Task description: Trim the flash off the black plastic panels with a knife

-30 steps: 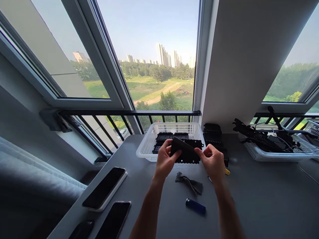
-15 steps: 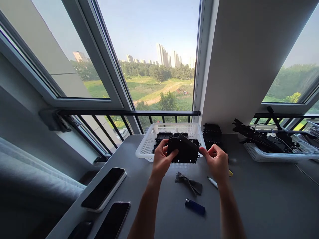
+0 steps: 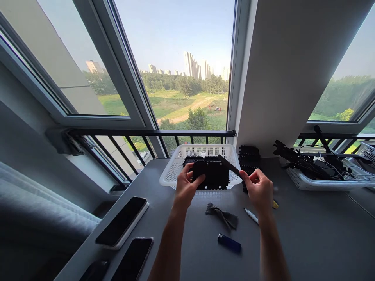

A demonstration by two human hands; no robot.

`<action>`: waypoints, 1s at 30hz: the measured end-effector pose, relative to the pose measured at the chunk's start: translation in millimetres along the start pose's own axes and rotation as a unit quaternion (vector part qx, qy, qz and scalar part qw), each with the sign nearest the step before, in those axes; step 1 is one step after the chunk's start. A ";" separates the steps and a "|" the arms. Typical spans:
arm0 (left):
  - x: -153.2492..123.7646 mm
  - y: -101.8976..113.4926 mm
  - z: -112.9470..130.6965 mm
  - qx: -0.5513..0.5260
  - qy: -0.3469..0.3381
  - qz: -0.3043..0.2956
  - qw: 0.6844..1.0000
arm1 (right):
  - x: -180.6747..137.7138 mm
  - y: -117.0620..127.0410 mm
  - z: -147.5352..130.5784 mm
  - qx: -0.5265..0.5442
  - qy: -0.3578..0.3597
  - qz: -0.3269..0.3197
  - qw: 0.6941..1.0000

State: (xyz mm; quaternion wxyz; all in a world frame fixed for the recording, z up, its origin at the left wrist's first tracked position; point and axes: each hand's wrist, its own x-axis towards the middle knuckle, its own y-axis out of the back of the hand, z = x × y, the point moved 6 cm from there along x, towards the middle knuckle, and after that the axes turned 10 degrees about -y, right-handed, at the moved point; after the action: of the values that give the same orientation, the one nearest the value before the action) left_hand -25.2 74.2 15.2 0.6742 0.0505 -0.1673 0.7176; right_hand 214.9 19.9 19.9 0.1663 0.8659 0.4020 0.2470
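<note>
My left hand (image 3: pixel 187 182) grips the left side of a flat black plastic panel (image 3: pixel 213 174) with small tabs along its edges, thumb across its face. Between thumb and fingers of my right hand (image 3: pixel 258 189) is the lower end of a thin dark strip (image 3: pixel 230 166); its other end slants up to the left, by the panel's upper right corner. Whether strip and panel touch, I cannot tell. Behind them a white plastic basket (image 3: pixel 170 175) holds more black plastic parts (image 3: pixel 191 159). Below the hands lie a crumpled grey cloth (image 3: pixel 222 215) and a dark blue cylinder-like object (image 3: pixel 229 243).
A white marker (image 3: pixel 251 215) and a yellow item (image 3: pixel 275 204) lie by my right wrist. Stacked black parts (image 3: pixel 249 156) stand right of the basket. Farther right, another white basket (image 3: pixel 307 184) holds black pieces and cables. Two phones (image 3: pixel 124 220) (image 3: pixel 133 257) are at left.
The panel in my left hand has shifted slightly left. My right hand has moved right with the strip, which now overlaps less of the panel's face.
</note>
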 end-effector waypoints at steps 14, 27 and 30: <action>-0.6 -1.8 0.8 0.026 -0.009 -0.016 0.999 | 5.0 3.5 6.4 0.025 -0.013 0.015 0.999; -0.4 4.5 1.3 0.052 -0.023 -0.002 0.998 | 7.4 0.2 7.9 0.032 -0.014 0.008 0.999; -2.7 -3.1 0.8 0.062 -0.021 -0.017 0.998 | 2.5 -3.8 3.6 0.050 -0.012 -0.020 0.999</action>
State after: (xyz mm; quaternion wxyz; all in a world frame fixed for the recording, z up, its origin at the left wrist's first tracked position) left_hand -22.1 71.5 15.7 0.6782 0.1099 -0.1361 0.7138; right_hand 216.0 23.9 15.8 0.1326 0.8677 0.4289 0.2133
